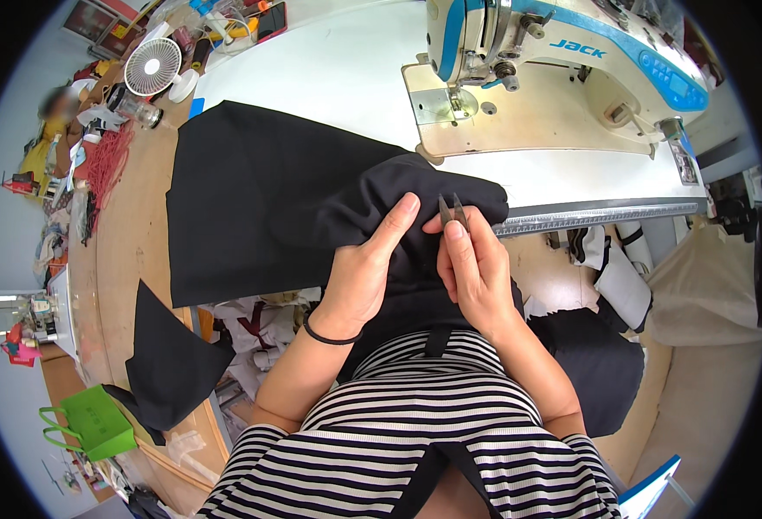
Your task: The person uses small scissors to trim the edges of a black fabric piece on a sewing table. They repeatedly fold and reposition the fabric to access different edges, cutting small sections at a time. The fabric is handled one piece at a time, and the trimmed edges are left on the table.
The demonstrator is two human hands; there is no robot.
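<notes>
Black fabric [251, 199] spreads over the white sewing table's left part and hangs over its front edge towards my lap. My left hand [366, 270] grips a bunched fold of this fabric, thumb on top and the other fingers hidden beneath the cloth. In my right hand [472, 264] is a small pair of thread snips [452, 214], its two pointed blades apart and aimed away from me. The blades stand just over the fold, to the right of my left thumb; whether they touch the cloth I cannot tell.
A white and blue sewing machine [571, 65] stands at the back right. Along the table's front edge runs a ruler strip [601, 216]. A small white fan [153, 67] is at the back left. More black cloth [593, 368] lies low on the right, and a green bag [95, 424] at the lower left.
</notes>
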